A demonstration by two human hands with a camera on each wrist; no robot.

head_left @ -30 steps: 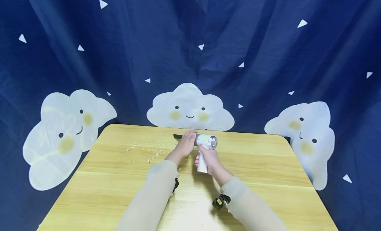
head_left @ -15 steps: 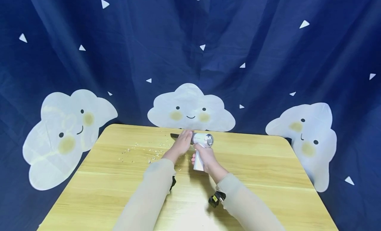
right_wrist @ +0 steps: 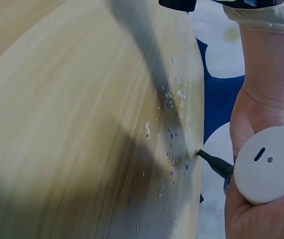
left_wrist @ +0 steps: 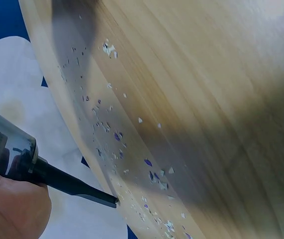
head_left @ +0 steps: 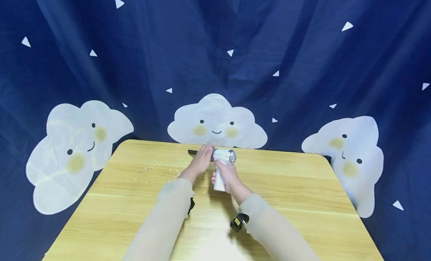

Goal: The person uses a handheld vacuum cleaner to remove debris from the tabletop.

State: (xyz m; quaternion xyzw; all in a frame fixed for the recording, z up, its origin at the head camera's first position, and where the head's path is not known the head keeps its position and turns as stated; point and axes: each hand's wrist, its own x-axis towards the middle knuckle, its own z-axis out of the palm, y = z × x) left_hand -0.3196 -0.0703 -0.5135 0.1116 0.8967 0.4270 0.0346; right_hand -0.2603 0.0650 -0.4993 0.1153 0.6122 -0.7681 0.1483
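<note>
Evidently, scraps (left_wrist: 117,136) lie strewn leftmost across the counter (head_left: 303,186), and low, slow, overlapping passes should lift them best. Next comes the dark nozzle (left_wrist: 82,188); whether its tip touches I can't tell. The left grip (head_left: 201,160) is curled round the front of the white handheld vacuum (head_left: 221,154), at the counter's far side, and had best steer lightly; rightmost, the right grip (head_left: 229,175), wrapped about its handle (head_left: 219,182), should hold the angle shallow and steady.
</note>
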